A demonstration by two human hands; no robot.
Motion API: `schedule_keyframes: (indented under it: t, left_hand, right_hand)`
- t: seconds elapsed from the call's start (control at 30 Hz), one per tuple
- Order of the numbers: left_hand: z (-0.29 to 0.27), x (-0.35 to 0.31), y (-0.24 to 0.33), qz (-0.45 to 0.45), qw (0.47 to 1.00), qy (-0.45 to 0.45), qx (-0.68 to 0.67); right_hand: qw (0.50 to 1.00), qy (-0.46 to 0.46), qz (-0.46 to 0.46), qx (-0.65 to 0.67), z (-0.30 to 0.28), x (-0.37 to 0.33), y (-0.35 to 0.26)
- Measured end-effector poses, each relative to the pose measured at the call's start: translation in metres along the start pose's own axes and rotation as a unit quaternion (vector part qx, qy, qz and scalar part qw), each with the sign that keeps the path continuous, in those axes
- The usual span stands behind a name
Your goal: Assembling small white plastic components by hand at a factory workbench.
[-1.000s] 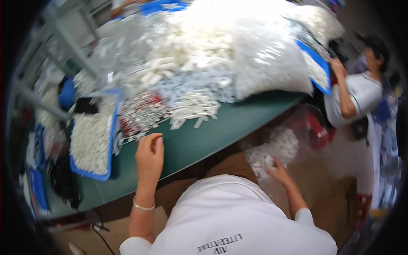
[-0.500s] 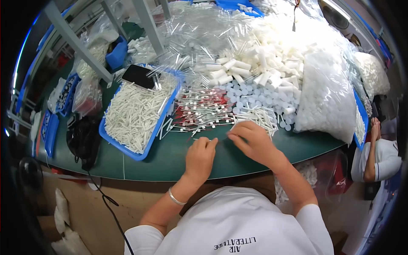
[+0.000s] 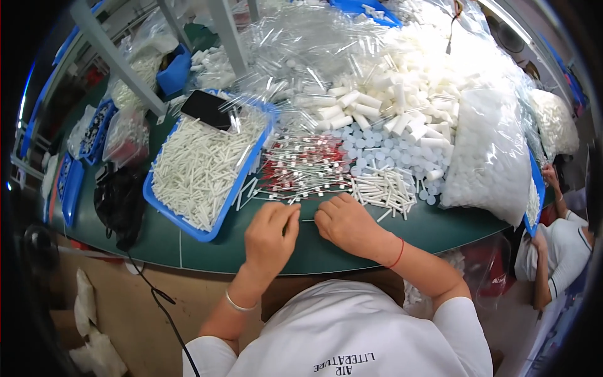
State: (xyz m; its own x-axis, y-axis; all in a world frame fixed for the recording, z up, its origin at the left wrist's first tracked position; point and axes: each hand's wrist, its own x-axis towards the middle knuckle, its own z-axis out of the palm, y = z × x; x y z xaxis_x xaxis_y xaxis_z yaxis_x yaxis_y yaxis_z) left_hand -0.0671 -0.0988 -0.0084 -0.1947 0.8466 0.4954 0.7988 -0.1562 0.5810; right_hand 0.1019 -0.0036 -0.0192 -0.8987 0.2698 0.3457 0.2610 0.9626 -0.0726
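Note:
My left hand (image 3: 269, 237) is at the near edge of a pile of thin metallic-looking rods with red parts and small white ends (image 3: 304, 166). Its fingers are bent together; what they hold, if anything, I cannot make out. To its right, my right hand (image 3: 350, 227) is closed low over the green table (image 3: 232, 251), and a thin pale rod (image 3: 308, 220) sticks out from its fingers toward the left hand. Just beyond the right hand lies a heap of slim white tubes (image 3: 384, 190). Pale bluish round caps (image 3: 370, 147) are spread behind them.
Left of my hands, a blue tray (image 3: 210, 234) is filled with slim white tubes, with a black phone (image 3: 204, 110) on them. Thick white cylinders (image 3: 358, 103) and clear plastic (image 3: 295, 50) cover the back. A stuffed clear bag (image 3: 487, 166) stands right. Another person (image 3: 556, 251) sits far right.
My hands have moved apart a little: the left has shifted left, and the right has come lower and nearer the left. The view has shifted slightly.

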Motion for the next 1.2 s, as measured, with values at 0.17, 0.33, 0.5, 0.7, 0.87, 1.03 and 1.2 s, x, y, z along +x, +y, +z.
schedule_keyframes:
  t: [0.17,0.33,0.5,0.7,0.87,1.03,1.2]
  left_hand:
    - [0.038,0.044,0.002,0.107,0.994,0.008,0.010]
    - [0.093,0.085,0.014,0.184,0.979,-0.084,0.038]
    - [0.123,0.112,0.011,0.234,0.946,-0.178,0.133]
    - [0.126,0.115,0.012,0.239,0.946,-0.197,0.101]
    - [0.116,0.115,0.019,0.200,0.968,-0.155,0.003]
    - [0.090,0.099,0.037,-0.198,0.834,-0.246,-0.452]
    - [0.087,0.074,0.038,-0.330,0.631,-0.184,-0.677]
  right_hand:
    - [0.960,0.125,0.174,0.183,-0.025,-0.028,0.011]
    - [0.846,0.231,0.357,0.321,-0.044,-0.063,0.038]
    - [0.772,0.268,0.422,0.392,-0.048,-0.079,0.056]
    - [0.770,0.269,0.393,0.424,-0.047,-0.080,0.066]
    - [0.753,0.344,0.366,0.426,-0.043,-0.073,0.069]
    - [0.615,0.375,0.370,0.586,-0.053,-0.065,0.064]
    - [0.519,0.415,0.322,0.674,-0.052,-0.057,0.054]
